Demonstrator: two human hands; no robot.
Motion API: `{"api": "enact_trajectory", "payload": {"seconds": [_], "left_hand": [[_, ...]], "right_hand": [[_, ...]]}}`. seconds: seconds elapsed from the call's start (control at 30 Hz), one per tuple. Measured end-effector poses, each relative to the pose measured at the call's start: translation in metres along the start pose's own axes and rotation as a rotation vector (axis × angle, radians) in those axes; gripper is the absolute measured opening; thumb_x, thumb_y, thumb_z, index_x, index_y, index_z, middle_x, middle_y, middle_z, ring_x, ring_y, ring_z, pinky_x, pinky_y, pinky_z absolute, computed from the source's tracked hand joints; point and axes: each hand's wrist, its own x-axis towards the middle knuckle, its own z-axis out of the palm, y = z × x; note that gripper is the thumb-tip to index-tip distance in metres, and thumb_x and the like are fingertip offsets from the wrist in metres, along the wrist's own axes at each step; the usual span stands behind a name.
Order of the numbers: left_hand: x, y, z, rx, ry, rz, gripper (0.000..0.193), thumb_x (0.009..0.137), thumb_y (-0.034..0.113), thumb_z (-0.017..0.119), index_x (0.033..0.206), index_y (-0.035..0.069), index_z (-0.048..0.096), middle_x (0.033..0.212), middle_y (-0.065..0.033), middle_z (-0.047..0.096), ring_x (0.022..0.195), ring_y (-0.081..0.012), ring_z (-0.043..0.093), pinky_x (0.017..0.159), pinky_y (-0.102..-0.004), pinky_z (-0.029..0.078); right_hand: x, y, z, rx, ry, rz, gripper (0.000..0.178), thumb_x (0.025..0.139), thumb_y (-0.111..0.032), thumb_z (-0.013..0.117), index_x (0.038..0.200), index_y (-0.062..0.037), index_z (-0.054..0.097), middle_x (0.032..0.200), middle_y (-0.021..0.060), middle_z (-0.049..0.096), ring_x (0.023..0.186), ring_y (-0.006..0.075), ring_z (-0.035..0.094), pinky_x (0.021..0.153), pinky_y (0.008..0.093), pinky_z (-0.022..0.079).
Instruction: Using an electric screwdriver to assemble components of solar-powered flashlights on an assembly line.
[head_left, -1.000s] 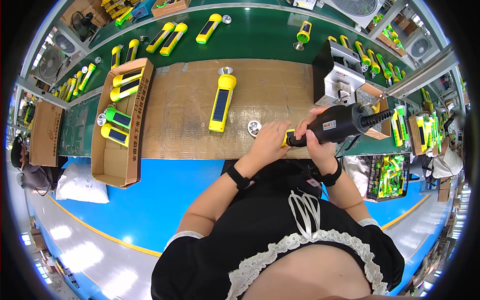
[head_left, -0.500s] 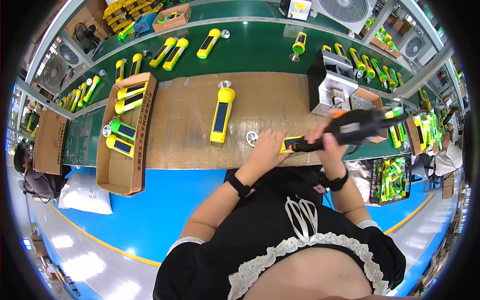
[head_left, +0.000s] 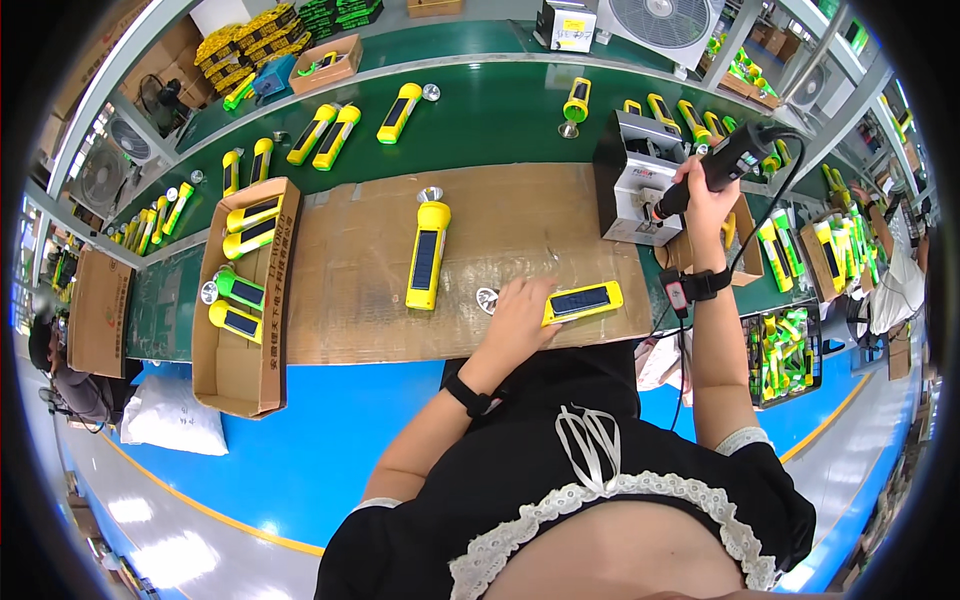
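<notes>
My left hand [head_left: 522,312] is wrapped round the head end of a yellow flashlight [head_left: 598,301], which lies on its side on the cardboard sheet with its dark solar panel up. A round silver reflector [head_left: 487,300] sits beside my fingers. In my right hand [head_left: 708,200] is a black electric screwdriver [head_left: 738,160], gripped round its body. Its tip points down-left at the front of a black and silver screw feeder [head_left: 630,190]; I cannot tell whether they touch. Left of my hands, another yellow flashlight [head_left: 427,262] rests on the cardboard, a reflector at its head.
A long cardboard box [head_left: 278,345] with several flashlights stands at the left. More flashlights line the green bench [head_left: 480,115] behind. To the right are a small carton [head_left: 748,245] behind my forearm and a black crate [head_left: 785,355] of green and yellow parts. A cable hangs from the screwdriver.
My right hand has lifted the screwdriver off the flashlight and carried it up and away to the screw feeder. My left hand stays on the flashlight. The whole view has shifted slightly.
</notes>
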Motion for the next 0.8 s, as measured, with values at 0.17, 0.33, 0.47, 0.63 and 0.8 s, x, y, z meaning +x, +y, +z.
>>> {"api": "enact_trajectory", "payload": {"seconds": [0.17,0.33,0.47,0.63,0.8], "left_hand": [[-0.004,-0.001,0.002,0.017,-0.012,-0.018,0.061,0.063,0.018,0.077,0.116,0.002,0.049,0.104,-0.0123,0.056,0.098,-0.0311,0.05,0.087,-0.0397,0.039],[-0.004,-0.004,0.003,-0.015,0.039,-0.006,0.067,0.063,0.017,0.077,0.12,0.001,0.047,0.1,-0.0129,0.056,0.096,-0.0309,0.051,0.085,-0.0397,0.039],[-0.004,-0.002,0.002,-0.026,0.04,-0.029,0.071,0.062,0.017,0.078,0.122,0.0,0.044,0.097,-0.0133,0.057,0.096,-0.031,0.051,0.085,-0.0397,0.039],[-0.005,0.0,0.002,-0.051,0.041,-0.047,0.074,0.06,0.012,0.078,0.123,-0.002,0.041,0.107,-0.015,0.053,0.1,-0.0315,0.048,0.088,-0.0396,0.039],[-0.007,0.001,0.003,-0.053,0.06,-0.046,0.075,0.059,0.012,0.078,0.123,-0.002,0.041,0.107,-0.0144,0.052,0.099,-0.0311,0.049,0.087,-0.0393,0.039]], "right_hand": [[0.0,-0.007,0.005,-0.028,-0.05,0.121,0.038,0.081,0.003,0.057,0.117,0.0028,0.044,0.07,0.0057,0.057,0.058,0.0132,0.056,0.055,0.0262,0.045],[-0.036,-0.038,0.021,0.287,-0.12,0.242,0.04,0.084,-0.004,0.054,0.12,0.0006,0.038,0.067,0.0097,0.048,0.057,0.0204,0.051,0.056,0.0348,0.046],[-0.077,-0.069,0.052,0.48,-0.259,0.216,0.046,0.084,-0.012,0.061,0.12,0.0008,0.035,0.068,0.0085,0.053,0.058,0.0187,0.055,0.058,0.0311,0.048],[-0.104,-0.071,0.077,0.386,-0.417,0.232,0.045,0.086,-0.012,0.057,0.122,-0.0028,0.032,0.072,0.0075,0.05,0.061,0.0189,0.054,0.06,0.0333,0.048],[-0.109,-0.062,0.088,0.396,-0.405,0.264,0.043,0.085,-0.008,0.057,0.121,-0.0018,0.033,0.072,0.0079,0.051,0.063,0.0186,0.055,0.061,0.0329,0.048]]}}
